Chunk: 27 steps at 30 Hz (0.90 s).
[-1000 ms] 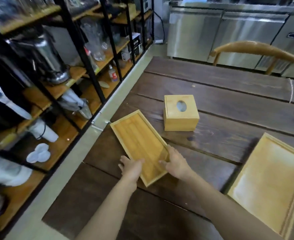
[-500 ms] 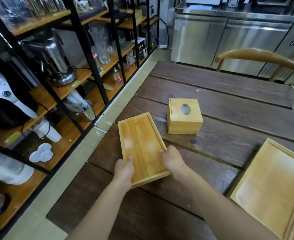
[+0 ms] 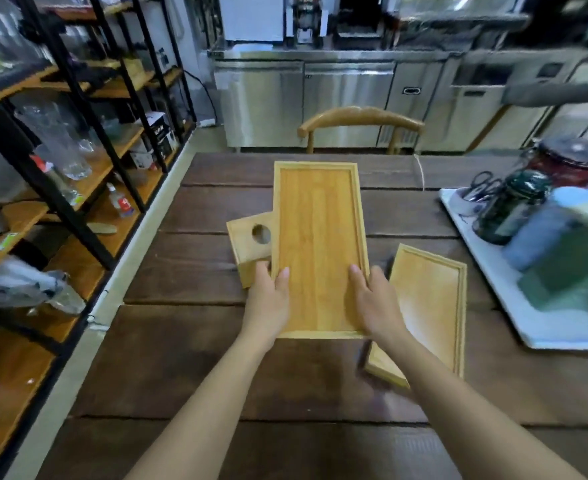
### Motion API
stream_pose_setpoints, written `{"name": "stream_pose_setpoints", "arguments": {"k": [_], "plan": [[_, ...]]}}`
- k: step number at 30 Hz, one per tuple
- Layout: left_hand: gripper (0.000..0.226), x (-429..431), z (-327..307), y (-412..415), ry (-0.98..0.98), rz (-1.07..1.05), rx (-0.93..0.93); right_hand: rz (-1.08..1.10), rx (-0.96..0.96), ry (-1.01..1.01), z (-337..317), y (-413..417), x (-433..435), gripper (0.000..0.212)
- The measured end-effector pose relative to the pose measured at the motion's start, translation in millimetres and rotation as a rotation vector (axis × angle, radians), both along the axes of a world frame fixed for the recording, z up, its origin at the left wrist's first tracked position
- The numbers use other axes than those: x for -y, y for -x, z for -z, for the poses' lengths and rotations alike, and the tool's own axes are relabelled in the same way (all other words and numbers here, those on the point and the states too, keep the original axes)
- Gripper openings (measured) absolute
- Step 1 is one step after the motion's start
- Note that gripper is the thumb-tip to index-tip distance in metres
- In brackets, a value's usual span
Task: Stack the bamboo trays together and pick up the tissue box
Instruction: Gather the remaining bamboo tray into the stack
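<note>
I hold a narrow bamboo tray (image 3: 318,237) lifted above the dark wooden table (image 3: 195,358), its long side pointing away from me. My left hand (image 3: 270,299) grips its near left edge and my right hand (image 3: 375,304) grips its near right edge, thumbs on the tray's inner face. A larger bamboo tray (image 3: 431,306) lies flat on the table to the right, partly behind my right forearm. The wooden tissue box (image 3: 249,245), with a round hole in its top, sits on the table to the left, partly hidden by the held tray.
A white tray (image 3: 514,306) with dark jars, scissors and a green block sits at the table's right edge. A wooden chair (image 3: 360,123) stands at the far side. Black metal shelves (image 3: 78,161) with glassware run along the left. Steel cabinets line the back.
The narrow tray has come up off the table and swung to the right, now pointing straight away and covering part of the tissue box. My view has turned right, bringing the white tray in.
</note>
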<state>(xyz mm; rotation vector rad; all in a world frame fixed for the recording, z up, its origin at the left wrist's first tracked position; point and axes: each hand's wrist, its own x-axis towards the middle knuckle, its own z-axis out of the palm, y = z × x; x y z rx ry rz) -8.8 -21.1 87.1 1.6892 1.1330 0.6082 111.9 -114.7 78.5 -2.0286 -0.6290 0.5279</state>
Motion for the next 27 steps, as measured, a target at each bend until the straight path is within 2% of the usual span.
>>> {"name": "stream_pose_setpoints", "arguments": {"k": [4,6,9,15,27], "plan": [[0.032,22,7,-49,-0.031,0.253,-0.097,0.168,-0.015,0.045,11,-33,50,0.033],[0.033,36,16,-71,-0.021,0.327,-0.11,0.221,0.022,0.167,18,-43,71,0.045],[0.034,52,36,-94,0.008,0.409,-0.146,0.269,0.122,0.347,28,-56,96,0.05],[0.033,75,64,-110,0.035,0.414,-0.197,0.279,0.212,0.523,48,-69,119,0.043],[0.031,83,91,-118,0.017,0.395,-0.272,0.221,0.238,0.628,79,-78,128,0.04]]}}
